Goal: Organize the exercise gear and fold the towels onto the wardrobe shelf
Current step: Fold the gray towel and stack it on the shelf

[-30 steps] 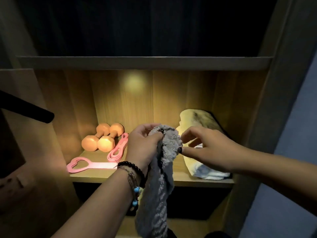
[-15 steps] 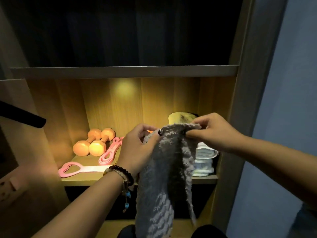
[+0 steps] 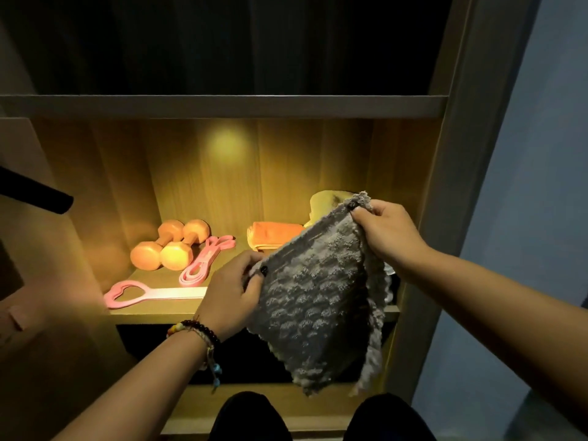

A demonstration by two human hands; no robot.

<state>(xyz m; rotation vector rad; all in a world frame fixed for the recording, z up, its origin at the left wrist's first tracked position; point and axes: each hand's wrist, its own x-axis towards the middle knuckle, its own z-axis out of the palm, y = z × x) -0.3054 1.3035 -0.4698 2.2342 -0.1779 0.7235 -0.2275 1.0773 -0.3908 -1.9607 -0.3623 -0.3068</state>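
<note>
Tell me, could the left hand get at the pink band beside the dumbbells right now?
Probably not yet: the left hand pinches a corner of the grey towel. The path to the pink band looks open, so after letting go, likely yes.

Lit wooden shelf (image 3: 152,310), two orange dumbbells (image 3: 168,245) back left, pink band (image 3: 205,261) beside them, pink heart-handled strap (image 3: 149,292) at front, folded orange towel (image 3: 273,235) mid-back, pale towel (image 3: 326,202) right

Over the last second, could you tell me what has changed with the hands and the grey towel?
The right hand took hold of a corner of the grey towel and drew it up and to the right, away from the left hand, so the bunched cloth now hangs spread between them. The left hand kept its pinch. The dumbbells, pink band and shelf stayed put.
</note>
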